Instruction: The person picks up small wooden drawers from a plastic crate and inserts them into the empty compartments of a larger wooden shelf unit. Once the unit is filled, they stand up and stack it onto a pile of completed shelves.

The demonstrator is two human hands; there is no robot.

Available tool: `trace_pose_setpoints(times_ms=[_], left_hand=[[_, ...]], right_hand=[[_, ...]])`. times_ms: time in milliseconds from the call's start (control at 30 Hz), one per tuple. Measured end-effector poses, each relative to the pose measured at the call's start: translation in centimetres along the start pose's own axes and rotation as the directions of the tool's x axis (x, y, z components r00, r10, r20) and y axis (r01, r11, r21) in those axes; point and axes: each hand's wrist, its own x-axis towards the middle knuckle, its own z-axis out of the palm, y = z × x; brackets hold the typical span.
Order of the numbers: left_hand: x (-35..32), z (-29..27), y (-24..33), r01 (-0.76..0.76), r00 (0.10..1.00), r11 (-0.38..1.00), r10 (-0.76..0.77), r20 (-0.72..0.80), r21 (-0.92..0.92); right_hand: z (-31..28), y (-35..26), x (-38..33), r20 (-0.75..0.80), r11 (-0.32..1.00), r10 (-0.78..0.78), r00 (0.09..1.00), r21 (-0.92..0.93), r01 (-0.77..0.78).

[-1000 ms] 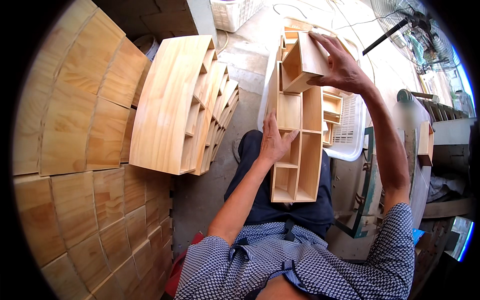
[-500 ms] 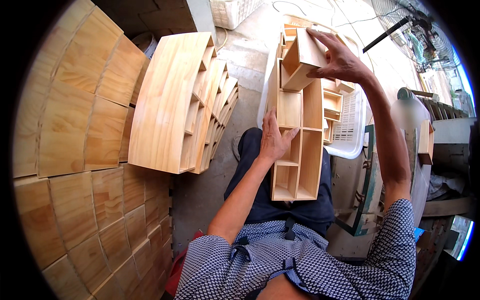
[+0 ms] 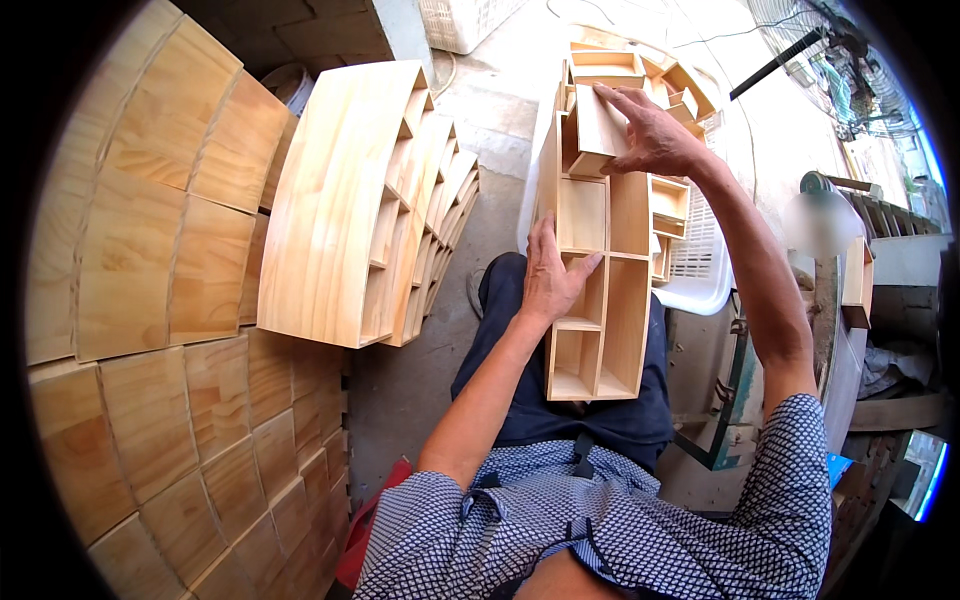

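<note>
A pale wooden compartment unit (image 3: pixel 628 325) rests across my lap, its open cells facing up. My left hand (image 3: pixel 556 275) grips its left wall and an inner divider, the thumb reaching over the edge. At the unit's far end my right hand (image 3: pixel 655 132) holds a small wooden drawer (image 3: pixel 600 130), fingers over its far edge and thumb at the near one. The drawer sits partly inside the far left cell, its upper part standing above the rim. What lies inside that cell is hidden.
A white plastic basket (image 3: pixel 705 285) with several small wooden drawers (image 3: pixel 668 200) stands beyond my knees. Finished-looking compartment units (image 3: pixel 330 205) stand at left, beside tall stacks of wooden boxes (image 3: pixel 150 400). A fan (image 3: pixel 850 60) is at far right, above a bench with a loose drawer (image 3: pixel 857 282).
My right hand has lowered the drawer toward me and deeper into the far left cell. More drawers in the basket now show behind it. My left hand stays in place.
</note>
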Motion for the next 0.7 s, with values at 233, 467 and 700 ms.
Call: trace_pose_setpoints(times_ms=[233,467,700], left_hand=[[-0.1,-0.3,0.4,0.044,0.999,0.999,-0.044,-0.005,-0.027],[-0.2,-0.4,0.2,0.052,0.999,0.998,-0.052,-0.003,-0.021],[-0.3,-0.3,0.1,0.049,0.999,0.999,-0.049,0.005,-0.021]], right_hand=[[3.7,0.1,0.4,0.155,0.996,0.081,0.985,0.010,-0.084],[5.3,1.0,0.0,0.139,0.998,0.068,0.988,-0.006,-0.067],[5.4,2.1,-0.8,0.176,0.996,0.067,0.982,-0.063,-0.057]])
